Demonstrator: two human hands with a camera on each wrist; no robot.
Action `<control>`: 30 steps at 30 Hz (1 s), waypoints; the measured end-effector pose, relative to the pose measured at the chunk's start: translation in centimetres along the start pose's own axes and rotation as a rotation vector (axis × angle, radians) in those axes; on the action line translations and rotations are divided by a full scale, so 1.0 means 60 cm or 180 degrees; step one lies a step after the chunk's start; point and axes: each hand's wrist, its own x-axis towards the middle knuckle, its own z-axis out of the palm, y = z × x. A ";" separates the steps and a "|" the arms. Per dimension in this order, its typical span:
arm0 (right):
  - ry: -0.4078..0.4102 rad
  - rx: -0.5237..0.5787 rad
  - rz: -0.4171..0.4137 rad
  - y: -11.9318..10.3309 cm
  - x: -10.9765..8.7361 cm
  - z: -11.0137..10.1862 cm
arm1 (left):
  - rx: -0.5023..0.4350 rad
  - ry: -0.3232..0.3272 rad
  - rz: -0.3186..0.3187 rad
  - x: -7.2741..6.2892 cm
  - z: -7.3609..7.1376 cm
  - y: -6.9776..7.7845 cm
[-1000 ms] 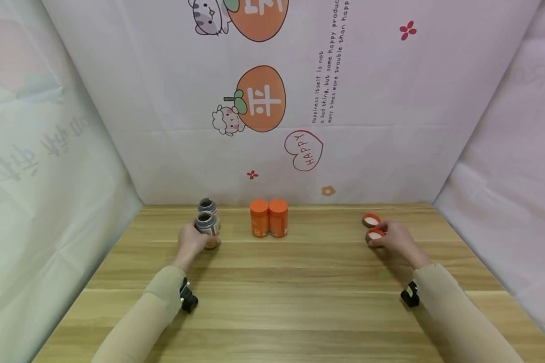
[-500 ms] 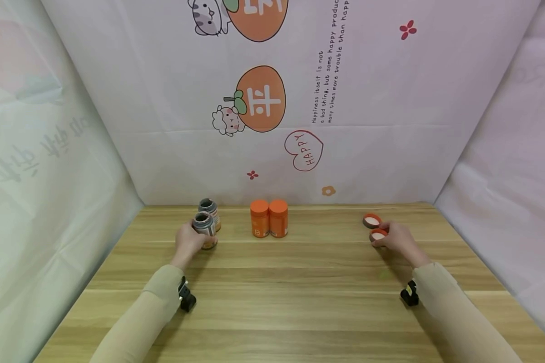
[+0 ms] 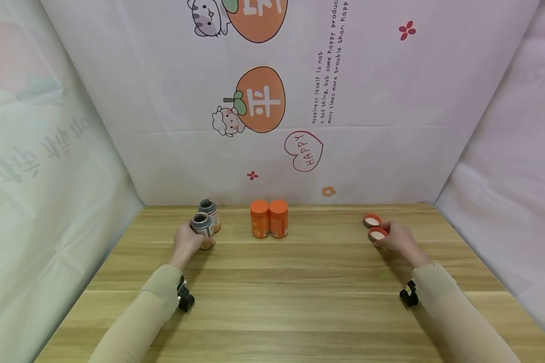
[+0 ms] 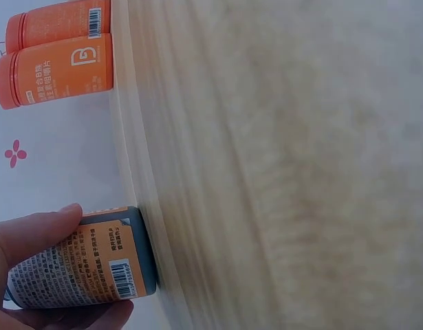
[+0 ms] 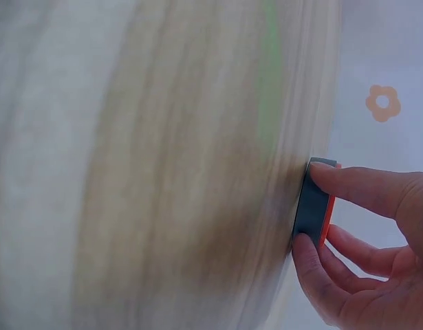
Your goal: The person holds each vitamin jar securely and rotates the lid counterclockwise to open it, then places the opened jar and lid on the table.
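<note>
My left hand (image 3: 188, 243) grips an uncapped grey bottle (image 3: 203, 226) with an orange and white label, upright on the table. Its printed label and barcode face the left wrist view, with the thumb and fingers round the bottle (image 4: 80, 268). Just behind it stands a second uncapped grey bottle (image 3: 212, 213). On the right, my right hand (image 3: 398, 238) pinches a round lid (image 3: 378, 234), grey outside with an orange rim and white inside, resting at the table surface. Another such lid (image 3: 372, 220) lies right behind it, inner side up.
Two orange jars (image 3: 260, 220) with orange lids stand side by side at the back middle of the wooden table (image 3: 272, 297). A printed white cloth (image 3: 368, 151) rises behind the table's back edge, and white cloth hangs on both sides.
My left hand has shifted the front bottle slightly left, apart from the orange jars. The lid in my right hand has moved a little to the right and slightly back.
</note>
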 end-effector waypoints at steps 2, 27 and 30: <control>0.0007 0.0020 0.0016 -0.001 0.000 0.000 | 0.0005 -0.0012 0.0000 0.001 -0.001 -0.001; -0.0006 0.0197 0.0128 -0.004 -0.004 -0.002 | 0.0150 -0.0135 -0.0077 0.011 -0.007 -0.001; -0.0005 0.0171 0.0115 -0.005 -0.003 -0.003 | 0.0149 -0.0152 -0.0097 0.013 -0.007 -0.002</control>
